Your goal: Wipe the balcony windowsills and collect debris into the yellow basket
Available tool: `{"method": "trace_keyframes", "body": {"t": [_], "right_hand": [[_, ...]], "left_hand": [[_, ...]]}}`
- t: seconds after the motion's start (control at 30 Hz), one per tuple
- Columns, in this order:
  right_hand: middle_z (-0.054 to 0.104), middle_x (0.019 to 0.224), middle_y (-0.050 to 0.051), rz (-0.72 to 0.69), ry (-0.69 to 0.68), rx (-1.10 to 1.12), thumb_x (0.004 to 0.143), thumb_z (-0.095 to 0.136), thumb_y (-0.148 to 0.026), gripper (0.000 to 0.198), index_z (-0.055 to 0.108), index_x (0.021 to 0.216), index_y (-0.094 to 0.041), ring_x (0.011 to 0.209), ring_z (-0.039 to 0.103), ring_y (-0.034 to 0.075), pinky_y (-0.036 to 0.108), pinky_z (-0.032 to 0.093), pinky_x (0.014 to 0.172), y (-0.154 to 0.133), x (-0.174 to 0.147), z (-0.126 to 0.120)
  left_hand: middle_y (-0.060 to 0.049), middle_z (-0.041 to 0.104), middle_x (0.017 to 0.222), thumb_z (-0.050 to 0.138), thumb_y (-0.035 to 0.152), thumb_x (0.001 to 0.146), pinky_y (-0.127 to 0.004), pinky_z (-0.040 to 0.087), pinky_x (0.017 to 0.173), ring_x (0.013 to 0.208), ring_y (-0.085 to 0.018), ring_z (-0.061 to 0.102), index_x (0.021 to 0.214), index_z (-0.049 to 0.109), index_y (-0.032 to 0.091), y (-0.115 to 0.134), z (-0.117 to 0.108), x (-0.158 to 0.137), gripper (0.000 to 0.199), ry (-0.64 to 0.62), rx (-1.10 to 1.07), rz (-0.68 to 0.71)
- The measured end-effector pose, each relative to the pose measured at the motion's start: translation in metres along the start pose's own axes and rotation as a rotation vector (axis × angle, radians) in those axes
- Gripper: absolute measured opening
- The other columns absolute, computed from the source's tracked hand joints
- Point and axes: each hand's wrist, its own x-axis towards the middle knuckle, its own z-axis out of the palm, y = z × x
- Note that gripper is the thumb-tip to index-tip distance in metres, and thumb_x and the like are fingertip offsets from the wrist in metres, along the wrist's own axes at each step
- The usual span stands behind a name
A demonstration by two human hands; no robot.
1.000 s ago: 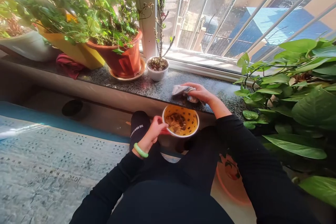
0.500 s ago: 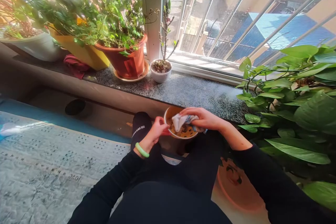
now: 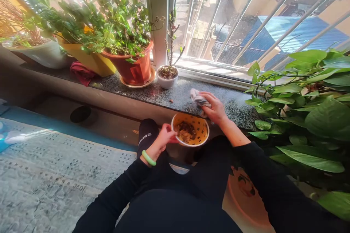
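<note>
My left hand (image 3: 165,135) grips the near-left rim of a small basket (image 3: 202,123) with a white edge and yellow, hole-patterned inner wall. Dry brown leaf litter (image 3: 186,133) lies in its bottom. Above the dark stone windowsill (image 3: 180,98), just beyond the basket, my right hand (image 3: 214,109) is closed around a bunched grey-white cloth (image 3: 198,99). Whether the cloth touches the stone I cannot tell. A small brown scrap (image 3: 171,101) lies on the sill to the left of the cloth.
A small white pot (image 3: 167,80) with a thin-stemmed plant stands on the sill. Left of it are a terracotta pot (image 3: 136,67), a yellow planter (image 3: 95,63), a red cloth (image 3: 82,74) and a white pot (image 3: 45,55). A large leafy plant (image 3: 306,113) crowds the right side.
My right hand has moved the cloth up from over the basket to the windowsill, uncovering the litter inside. The left hand keeps its hold on the rim. A brown scrap now shows on the sill.
</note>
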Motion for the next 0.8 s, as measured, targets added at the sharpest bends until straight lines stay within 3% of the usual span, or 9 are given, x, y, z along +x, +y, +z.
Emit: {"method": "trace_keyframes", "body": {"t": [0.17, 0.3, 0.4, 0.47, 0.53, 0.63, 0.7, 0.8], "right_hand": [[0.069, 0.128, 0.004, 0.064, -0.133, 0.107, 0.075, 0.055, -0.016, 0.045, 0.072, 0.116, -0.025, 0.122, 0.062, 0.027, 0.045, 0.045, 0.110, 0.009, 0.012, -0.022], [0.068, 0.129, 0.003, 0.222, 0.135, 0.034, 0.076, 0.056, -0.018, 0.042, 0.071, 0.114, -0.028, 0.123, 0.061, 0.028, 0.048, 0.045, 0.112, 0.042, 0.039, -0.038], [0.068, 0.128, 0.008, 0.332, 0.181, -0.118, 0.072, 0.056, -0.012, 0.040, 0.073, 0.105, -0.024, 0.126, 0.059, 0.032, 0.056, 0.040, 0.114, 0.056, 0.048, -0.022], [0.067, 0.131, 0.009, 0.243, 0.091, -0.100, 0.070, 0.054, -0.010, 0.042, 0.074, 0.105, -0.023, 0.128, 0.058, 0.031, 0.055, 0.039, 0.116, 0.050, 0.042, -0.005], [0.067, 0.133, 0.007, 0.069, -0.061, -0.001, 0.070, 0.052, -0.008, 0.046, 0.074, 0.108, -0.024, 0.130, 0.057, 0.028, 0.051, 0.039, 0.117, 0.031, 0.028, 0.006], [0.068, 0.132, 0.004, -0.098, -0.290, 0.149, 0.068, 0.050, -0.007, 0.052, 0.074, 0.110, -0.027, 0.132, 0.056, 0.024, 0.046, 0.040, 0.116, -0.003, -0.001, 0.003], [0.068, 0.131, 0.004, -0.105, -0.407, 0.208, 0.068, 0.048, -0.007, 0.054, 0.073, 0.112, -0.027, 0.129, 0.058, 0.024, 0.044, 0.044, 0.113, -0.020, -0.018, -0.008], [0.070, 0.126, 0.004, -0.030, -0.400, 0.210, 0.066, 0.046, -0.006, 0.056, 0.074, 0.110, -0.026, 0.120, 0.064, 0.024, 0.043, 0.048, 0.107, -0.030, -0.031, -0.026]], "left_hand": [[0.002, 0.061, 0.089, 0.065, 0.008, 0.072, -0.029, 0.062, 0.054, 0.055, -0.010, 0.066, 0.095, 0.038, 0.021, 0.002, -0.002, 0.000, 0.038, -0.009, 0.003, 0.003], [0.002, 0.060, 0.086, 0.064, 0.007, 0.073, -0.028, 0.061, 0.053, 0.055, -0.010, 0.065, 0.095, 0.039, 0.020, 0.003, -0.002, -0.001, 0.036, 0.002, 0.010, 0.003], [0.001, 0.061, 0.086, 0.065, 0.008, 0.073, -0.028, 0.061, 0.054, 0.056, -0.010, 0.065, 0.095, 0.040, 0.020, 0.004, -0.002, -0.002, 0.036, 0.000, 0.008, 0.000], [0.001, 0.061, 0.087, 0.066, 0.008, 0.072, -0.028, 0.061, 0.053, 0.054, -0.010, 0.065, 0.095, 0.040, 0.020, 0.004, -0.002, -0.002, 0.037, 0.002, 0.004, 0.001], [0.001, 0.062, 0.087, 0.066, 0.008, 0.072, -0.029, 0.061, 0.053, 0.054, -0.010, 0.065, 0.095, 0.039, 0.021, 0.004, -0.002, -0.001, 0.038, 0.001, 0.002, 0.004], [0.001, 0.062, 0.087, 0.067, 0.009, 0.072, -0.029, 0.061, 0.054, 0.055, -0.011, 0.065, 0.096, 0.039, 0.021, 0.003, -0.004, 0.001, 0.039, -0.007, 0.004, 0.004], [0.001, 0.063, 0.087, 0.069, 0.011, 0.072, -0.029, 0.060, 0.054, 0.054, -0.011, 0.065, 0.095, 0.039, 0.021, 0.001, -0.006, 0.002, 0.040, -0.007, 0.008, 0.006], [0.001, 0.062, 0.086, 0.074, 0.014, 0.069, -0.030, 0.060, 0.055, 0.054, -0.011, 0.065, 0.094, 0.038, 0.022, -0.002, -0.007, 0.005, 0.044, -0.007, 0.007, 0.017]]}}
